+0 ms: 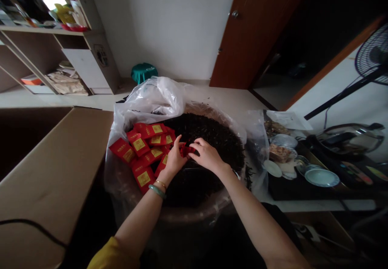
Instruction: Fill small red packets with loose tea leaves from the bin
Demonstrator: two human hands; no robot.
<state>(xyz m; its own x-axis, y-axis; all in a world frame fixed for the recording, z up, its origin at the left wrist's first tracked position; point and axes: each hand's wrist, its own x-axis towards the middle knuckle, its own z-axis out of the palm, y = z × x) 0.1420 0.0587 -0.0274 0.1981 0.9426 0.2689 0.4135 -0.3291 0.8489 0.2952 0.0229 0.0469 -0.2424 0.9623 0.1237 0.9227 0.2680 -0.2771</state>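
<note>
Both my hands meet over a round basket lined with clear plastic (176, 95) and filled with dark loose tea leaves (209, 127). Between my fingers is a small red packet (187, 150), partly hidden by them. My left hand (173, 158), with a green bangle and a thin gold bracelet at the wrist, grips the packet's left side. My right hand (207, 155) pinches its right side. Several red packets with gold labels (144, 178) lie heaped on the basket's left part, next to my left hand. Whether the held packet's mouth is open I cannot make out.
A large cardboard box (57, 172) stands at the left. To the right, a low table holds bowls (321, 177) and bags, with a fan (374, 54) above. A green-covered bin (144, 71), shelves (36, 58) and a brown door (239, 38) are behind.
</note>
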